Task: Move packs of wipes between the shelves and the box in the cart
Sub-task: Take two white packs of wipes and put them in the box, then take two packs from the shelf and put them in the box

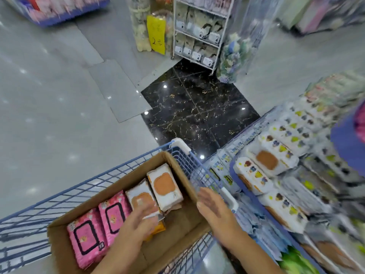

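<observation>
A blue wire cart (98, 176) stands on the grey floor (59, 95) beside the shelves (234, 173), and an open cardboard box (178, 169) sits inside it. Four packs of wipes lie in a row in the box. Two pink packs (85, 237) are at the near end, side by side and touching. Next comes a white pack with an orange lid (139, 195), and a second white pack (165, 186) leans against the far wall of the box.

The left hand (138, 222) reaches into the box and its fingers curl over the near end of the white pack with an orange lid, gripping it; the picture is blurred there, so the thumb cannot be made out. The right hand (212, 206) hangs over the right edge of the box, just beside the cart rim, fingers straight and spread, holding nothing. The two hands are apart.

On the shelves to the right lie rows of shelf packs (266, 160), white with orange lids, much blurred. Ahead, a patch of black marble tile (197, 107) meets the grey floor, and beyond it stand a white wire rack (199, 30) and a yellow sign (156, 36).
</observation>
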Available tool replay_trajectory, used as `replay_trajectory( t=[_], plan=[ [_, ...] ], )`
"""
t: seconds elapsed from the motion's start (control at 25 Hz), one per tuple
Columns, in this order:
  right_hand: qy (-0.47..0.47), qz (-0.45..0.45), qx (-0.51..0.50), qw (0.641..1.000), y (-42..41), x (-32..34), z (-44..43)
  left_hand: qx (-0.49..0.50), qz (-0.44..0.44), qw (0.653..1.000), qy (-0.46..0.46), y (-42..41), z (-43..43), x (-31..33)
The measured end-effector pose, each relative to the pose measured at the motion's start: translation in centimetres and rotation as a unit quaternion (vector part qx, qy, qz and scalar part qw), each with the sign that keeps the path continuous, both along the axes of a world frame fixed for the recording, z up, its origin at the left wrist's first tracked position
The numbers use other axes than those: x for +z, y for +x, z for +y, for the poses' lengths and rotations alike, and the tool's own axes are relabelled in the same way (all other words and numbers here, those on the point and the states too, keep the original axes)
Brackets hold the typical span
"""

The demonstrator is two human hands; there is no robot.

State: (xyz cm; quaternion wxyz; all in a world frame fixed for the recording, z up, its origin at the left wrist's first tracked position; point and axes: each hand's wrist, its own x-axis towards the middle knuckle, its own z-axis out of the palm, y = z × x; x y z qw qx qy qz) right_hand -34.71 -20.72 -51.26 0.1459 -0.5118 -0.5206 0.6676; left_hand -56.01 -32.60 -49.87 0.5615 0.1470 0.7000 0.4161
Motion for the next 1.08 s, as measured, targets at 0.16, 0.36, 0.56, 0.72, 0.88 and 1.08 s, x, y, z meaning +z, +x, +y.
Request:
replay_trajectory(
  t=[0.16,0.36,0.56,0.72,0.88,1.08],
  plan=[
    [0.020,-0.013,-0.097,0.995,10.3,7.1,-1.5,-0.134,-0.065,0.989,0.026,7.0,4.0,5.8],
    [0.075,0.000,-0.274,0.959,24.6,15.8,-5.1,-0.342,-0.052,0.927,0.143,20.2,10.4,14.3],
    [0.206,-0.030,-0.347,0.914,37.6,22.0,-7.1,-0.466,0.031,0.849,0.247,36.0,15.5,22.4],
    [0.264,-0.041,-0.372,0.889,46.6,23.3,-6.0,-0.501,0.032,0.813,0.295,47.9,18.6,25.5],
    [0.309,-0.072,-0.359,0.878,53.6,24.7,-5.0,-0.521,0.065,0.785,0.330,56.7,20.9,26.7],
    [0.363,-0.170,-0.342,0.850,59.1,27.7,-5.2,-0.618,0.341,0.605,0.369,63.2,22.6,26.4]
  ],
)
